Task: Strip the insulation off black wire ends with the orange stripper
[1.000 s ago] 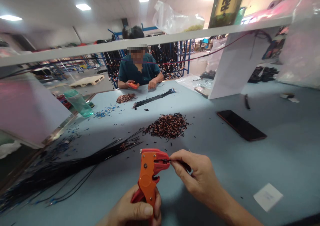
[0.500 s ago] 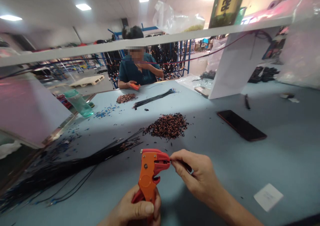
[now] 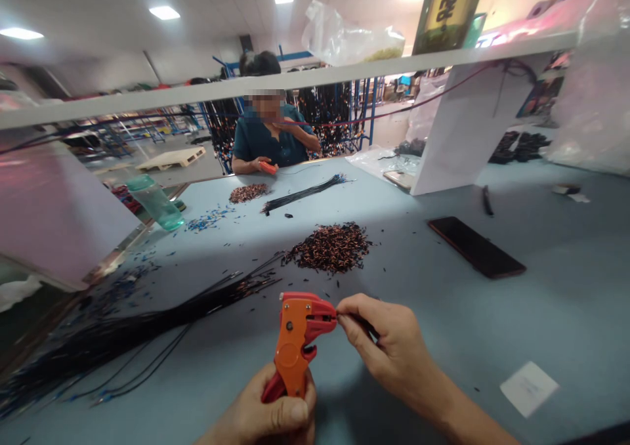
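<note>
My left hand [image 3: 283,409] is wrapped round the handles of an orange and red wire stripper [image 3: 291,346], held upright with its red jaws pointing right. At the jaw tip, my right hand [image 3: 386,337] is closed in a pinch on a thin black wire [image 3: 370,328]. Most of that wire is hidden by the fingers and palm. Beyond the tool lies a heap of short black and copper-coloured wire offcuts [image 3: 329,248]. To the left, a long bundle of black wires [image 3: 147,323] stretches across the table.
A phone [image 3: 476,247] and a white paper square [image 3: 529,388] lie on the right. Across the table a person [image 3: 275,140] holds an orange tool, near another wire bundle [image 3: 302,193]. A green bottle [image 3: 155,202] stands at the left edge. A white shelf [image 3: 197,93] crosses above.
The wire stripper has shifted very slightly right, and its jaws look a little closer together. My right hand has barely moved. The person opposite has lifted the orange tool slightly.
</note>
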Demonstrator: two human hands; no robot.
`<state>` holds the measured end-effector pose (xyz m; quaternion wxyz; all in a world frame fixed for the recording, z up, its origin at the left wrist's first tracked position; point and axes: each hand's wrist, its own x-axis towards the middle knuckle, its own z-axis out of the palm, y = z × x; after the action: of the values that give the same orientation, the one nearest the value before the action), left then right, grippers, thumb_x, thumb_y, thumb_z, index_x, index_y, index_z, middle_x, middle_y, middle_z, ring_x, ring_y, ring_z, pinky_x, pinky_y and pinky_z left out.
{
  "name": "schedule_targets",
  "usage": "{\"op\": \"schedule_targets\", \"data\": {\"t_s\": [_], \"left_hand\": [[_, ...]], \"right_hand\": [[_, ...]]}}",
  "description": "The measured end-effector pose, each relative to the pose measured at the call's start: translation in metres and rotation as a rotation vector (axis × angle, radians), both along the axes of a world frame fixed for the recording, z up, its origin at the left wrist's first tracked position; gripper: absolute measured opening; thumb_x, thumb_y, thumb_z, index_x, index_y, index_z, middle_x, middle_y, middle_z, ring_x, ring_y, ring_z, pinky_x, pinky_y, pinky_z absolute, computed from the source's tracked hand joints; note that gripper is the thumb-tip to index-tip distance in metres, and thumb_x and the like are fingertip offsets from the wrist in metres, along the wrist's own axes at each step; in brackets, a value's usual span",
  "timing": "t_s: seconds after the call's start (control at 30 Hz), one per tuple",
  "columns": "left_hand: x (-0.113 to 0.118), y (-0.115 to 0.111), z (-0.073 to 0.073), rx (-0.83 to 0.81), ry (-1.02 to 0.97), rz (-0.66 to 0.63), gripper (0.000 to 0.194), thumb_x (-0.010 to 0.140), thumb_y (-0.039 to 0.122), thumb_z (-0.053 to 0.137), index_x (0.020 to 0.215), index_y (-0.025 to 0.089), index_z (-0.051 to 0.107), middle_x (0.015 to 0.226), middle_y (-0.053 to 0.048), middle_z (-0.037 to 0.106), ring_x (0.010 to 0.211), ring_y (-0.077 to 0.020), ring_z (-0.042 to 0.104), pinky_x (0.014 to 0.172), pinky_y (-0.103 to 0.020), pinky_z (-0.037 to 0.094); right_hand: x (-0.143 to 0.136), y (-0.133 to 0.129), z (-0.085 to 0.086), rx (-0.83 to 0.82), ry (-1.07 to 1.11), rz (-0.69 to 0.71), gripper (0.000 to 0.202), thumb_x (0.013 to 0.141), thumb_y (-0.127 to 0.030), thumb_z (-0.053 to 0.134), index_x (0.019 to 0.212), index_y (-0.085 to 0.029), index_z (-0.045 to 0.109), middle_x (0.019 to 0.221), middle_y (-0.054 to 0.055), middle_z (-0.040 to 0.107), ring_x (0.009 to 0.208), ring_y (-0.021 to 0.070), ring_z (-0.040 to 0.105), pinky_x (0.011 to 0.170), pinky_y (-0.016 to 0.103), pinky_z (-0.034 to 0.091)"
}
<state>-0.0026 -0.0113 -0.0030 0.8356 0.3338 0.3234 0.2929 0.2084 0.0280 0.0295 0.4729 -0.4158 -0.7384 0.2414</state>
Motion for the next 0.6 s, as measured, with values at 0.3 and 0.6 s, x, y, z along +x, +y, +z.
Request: {"op": "schedule_targets", "data": {"t_s": [0.3, 0.6], "left_hand": [[-0.0003, 0.0039, 0.0064, 0.099, 0.149, -0.053, 0.046, 0.068, 0.052, 0.08, 0.067, 0.018, 0.049, 0.045, 0.004, 0.047, 0.042, -0.0078, 0.04, 0.045, -0.021, 0.026], [-0.0021, 0.0025, 0.0048, 0.198, 0.293, -0.007, 0.053, 0.063, 0.06, 0.08, 0.067, 0.017, 0.051, 0.05, 0.005, 0.042, 0.047, -0.0063, 0.034, 0.044, -0.02, 0.024]], "right_hand": [[-0.0025, -0.0004, -0.0008, 0.083, -0.02, -0.031, 0.018, 0.091, -0.014, 0.047, 0.077, -0.018, 0.059, 0.053, -0.007, 0.046, 0.043, 0.0077, 0.039, 0.046, 0.02, 0.032], [-0.001, -0.002, -0.0023, 0.119, -0.029, -0.015, 0.019, 0.091, -0.013, 0.046, 0.078, -0.017, 0.059, 0.053, -0.007, 0.044, 0.043, 0.0074, 0.038, 0.046, 0.02, 0.03]]}}
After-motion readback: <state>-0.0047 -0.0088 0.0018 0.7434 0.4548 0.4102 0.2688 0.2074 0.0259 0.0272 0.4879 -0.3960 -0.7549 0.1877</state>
